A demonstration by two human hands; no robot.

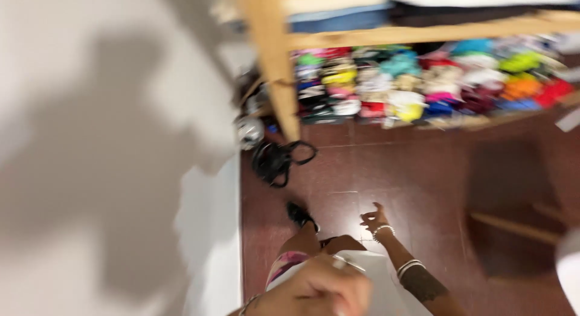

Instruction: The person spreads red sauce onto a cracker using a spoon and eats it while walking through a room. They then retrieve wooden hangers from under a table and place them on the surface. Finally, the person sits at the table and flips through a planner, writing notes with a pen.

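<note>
The floor (423,177) is dark red-brown tile with thin pale seams. The wall (90,141) is off-white, crossed by grey shadow. The shelf (275,62) is pale yellow wood. The stacked clothes (423,80) run many colours — green, yellow, pink, teal, orange, red, white. The bag (275,161) is black, the bracelets (382,230) silver-white, the shoe (299,214) black.

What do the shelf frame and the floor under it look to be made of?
The shelf frame looks like bare pale wood: a yellowish, unpainted post and rail. The floor looks like glossy dark red tile, with thin joint lines and a bright reflection near the right hand. Blur leaves both uncertain.
</note>
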